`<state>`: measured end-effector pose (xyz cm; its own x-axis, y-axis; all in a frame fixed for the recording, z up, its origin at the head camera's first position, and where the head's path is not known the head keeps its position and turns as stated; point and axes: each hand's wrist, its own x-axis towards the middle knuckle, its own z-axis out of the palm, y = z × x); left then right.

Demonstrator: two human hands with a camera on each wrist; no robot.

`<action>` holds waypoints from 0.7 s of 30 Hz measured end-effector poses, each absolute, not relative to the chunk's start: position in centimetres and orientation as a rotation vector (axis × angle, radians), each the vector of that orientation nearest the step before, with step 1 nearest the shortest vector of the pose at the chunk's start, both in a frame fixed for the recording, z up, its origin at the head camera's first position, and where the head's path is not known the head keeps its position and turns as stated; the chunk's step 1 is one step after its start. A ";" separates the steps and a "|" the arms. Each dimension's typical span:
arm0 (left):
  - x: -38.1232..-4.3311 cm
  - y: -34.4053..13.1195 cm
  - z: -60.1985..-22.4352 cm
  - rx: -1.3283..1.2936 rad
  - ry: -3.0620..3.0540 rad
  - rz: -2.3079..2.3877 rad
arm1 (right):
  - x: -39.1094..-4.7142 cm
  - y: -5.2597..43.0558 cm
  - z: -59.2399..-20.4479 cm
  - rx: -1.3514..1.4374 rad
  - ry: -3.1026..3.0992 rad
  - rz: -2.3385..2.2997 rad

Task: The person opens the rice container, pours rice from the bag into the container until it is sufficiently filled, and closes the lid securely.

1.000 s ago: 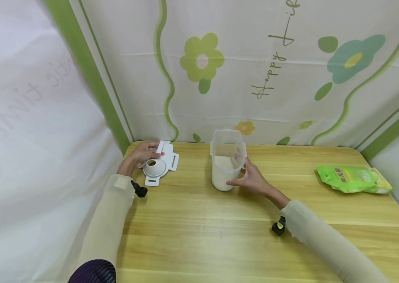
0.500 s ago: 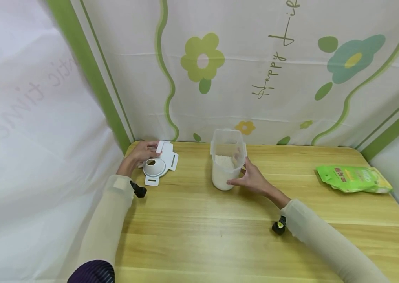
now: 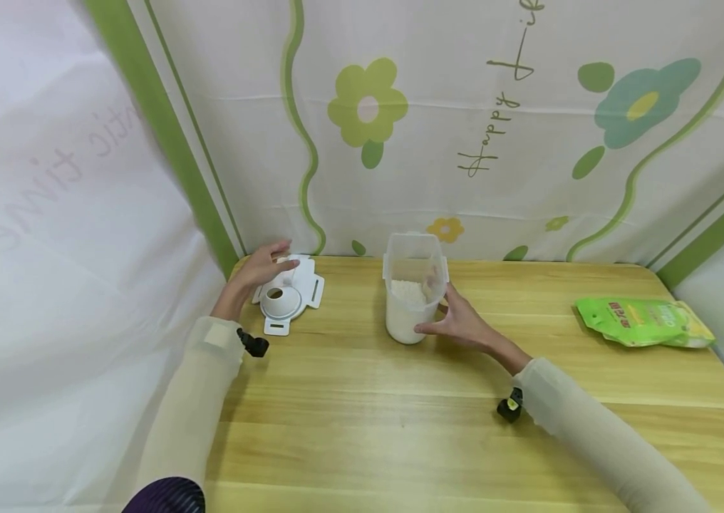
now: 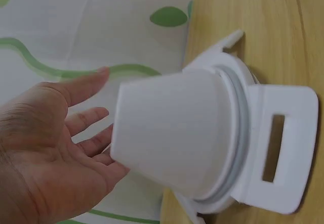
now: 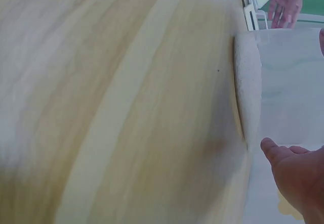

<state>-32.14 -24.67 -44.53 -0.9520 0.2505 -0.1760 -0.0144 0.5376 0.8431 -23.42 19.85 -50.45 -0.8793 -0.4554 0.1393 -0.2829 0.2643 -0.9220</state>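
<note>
A white lid (image 3: 306,291) with slotted flaps and a cone-shaped spout (image 4: 169,133) lies at the table's back left corner. My left hand (image 3: 262,268) hovers over its far side, palm turned inward and fingers loosely extended; in the left wrist view, nothing shows in the hand (image 4: 55,153), which overlaps the cone's narrow end. Near the back middle, a clear plastic container (image 3: 415,251) stands upright, uncovered, partly filled with white grains (image 3: 405,292). My right hand (image 3: 459,323) grips it from the right, thumb in front and fingers behind, seen partly through the wall.
Green and yellow plastic packets (image 3: 638,322) lie at the right side of the wooden table (image 3: 362,420). A flower-printed curtain (image 3: 400,178) hangs right behind the table's back edge, and another stretch of white cloth (image 3: 80,285) closes the left side.
My left hand has let go of the lid's far flap and risen a little, its fingers spreading away. The right hand and the container have stayed in place.
</note>
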 end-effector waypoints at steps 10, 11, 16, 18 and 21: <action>-31.6 -21.8 -42.9 0.404 2.546 1.362 | -23.5 21.3 -50.0 -0.752 2.433 -1.588; -31.5 -21.6 -42.8 0.419 2.545 1.361 | -23.5 21.5 -50.0 -0.751 2.448 -1.566; -31.0 -20.1 -42.4 0.483 2.552 1.323 | -23.5 23.0 -49.6 -0.779 2.556 -1.414; -30.8 -19.5 -42.1 0.516 2.557 1.291 | -23.6 23.7 -49.4 -0.804 2.601 -1.358; -30.4 -18.5 -41.7 0.541 2.555 1.252 | -23.6 24.8 -49.1 -0.828 2.667 -1.259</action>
<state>-30.36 -18.55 -41.67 -0.9014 0.4294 -0.0552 0.2194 0.5631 0.7967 -23.62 24.81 -49.08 -0.8510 -0.5023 0.1533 -0.4376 0.5168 -0.7358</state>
